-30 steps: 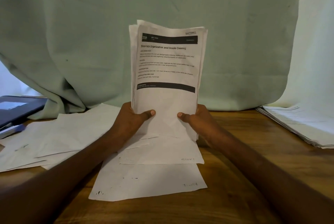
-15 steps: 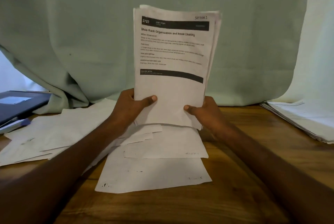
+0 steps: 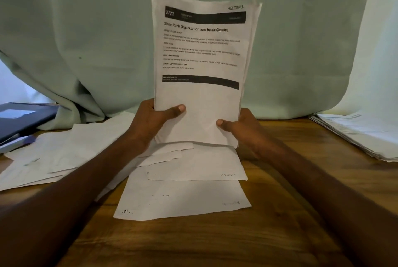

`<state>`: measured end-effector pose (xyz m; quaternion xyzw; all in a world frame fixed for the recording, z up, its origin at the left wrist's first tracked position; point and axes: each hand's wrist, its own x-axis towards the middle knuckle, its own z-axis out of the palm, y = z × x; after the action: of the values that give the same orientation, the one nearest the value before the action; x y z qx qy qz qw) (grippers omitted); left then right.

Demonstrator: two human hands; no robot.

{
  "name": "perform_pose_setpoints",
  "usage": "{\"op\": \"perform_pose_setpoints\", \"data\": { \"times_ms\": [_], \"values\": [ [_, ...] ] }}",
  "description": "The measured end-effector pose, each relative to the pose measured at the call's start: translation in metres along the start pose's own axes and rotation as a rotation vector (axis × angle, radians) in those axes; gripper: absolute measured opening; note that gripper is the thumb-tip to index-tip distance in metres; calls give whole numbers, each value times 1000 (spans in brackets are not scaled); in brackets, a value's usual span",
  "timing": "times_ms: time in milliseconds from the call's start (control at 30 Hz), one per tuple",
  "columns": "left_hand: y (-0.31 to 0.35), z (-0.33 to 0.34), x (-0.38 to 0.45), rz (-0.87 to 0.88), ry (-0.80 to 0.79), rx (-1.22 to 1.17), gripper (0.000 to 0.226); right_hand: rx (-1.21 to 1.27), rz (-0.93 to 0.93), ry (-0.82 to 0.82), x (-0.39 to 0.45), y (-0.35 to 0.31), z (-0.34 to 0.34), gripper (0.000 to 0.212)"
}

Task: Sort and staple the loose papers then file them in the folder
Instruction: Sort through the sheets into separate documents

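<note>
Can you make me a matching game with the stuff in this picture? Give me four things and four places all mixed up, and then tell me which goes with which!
Things:
1. stack of papers
2. dark folder
3. face-down sheets
4. neat paper pile

Places:
A. at the right edge of the wooden table
B. held upright by the left hand and the right hand
C. at the far left, beside the green cloth
D. flat on the table, just below the hands

Right pairs: 1-B, 2-C, 3-D, 4-A
</note>
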<state>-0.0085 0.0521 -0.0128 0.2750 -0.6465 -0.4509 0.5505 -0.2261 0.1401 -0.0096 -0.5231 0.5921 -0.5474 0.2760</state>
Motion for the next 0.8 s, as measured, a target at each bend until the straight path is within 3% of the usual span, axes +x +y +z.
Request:
{"op": "perform_pose_setpoints", "data": {
  "times_ms": [200, 333, 400, 467, 533, 600, 667, 800],
  "values": [
    [2, -4, 2, -26, 32, -74, 28, -118, -52, -64, -2, 4, 3, 49],
    [-4, -26, 17, -76, 235, -140, 33, -86, -164, -232, -3, -1, 0, 43],
    [-6, -47, 24, -119, 332, -211, 46, -266, -206, -334, 0, 0, -7, 54],
    [-8, -66, 27, -193, 389, -294, 53, -639, -228, -448, 4, 3, -17, 70],
    [-10, -78, 27, -313, 395, -403, 42, -888, -172, -636, 5, 4, -27, 79],
    [-12, -81, 25, -414, 389, -489, 17, -924, -93, -782, 6, 6, -34, 92],
    [-14, -80, 24, -462, 400, -492, 9, -942, -58, -812, 8, 8, -36, 100],
    [-12, -74, 22, -460, 373, -490, 10, -1030, -13, -702, 12, 8, -35, 108]
  ]
}}
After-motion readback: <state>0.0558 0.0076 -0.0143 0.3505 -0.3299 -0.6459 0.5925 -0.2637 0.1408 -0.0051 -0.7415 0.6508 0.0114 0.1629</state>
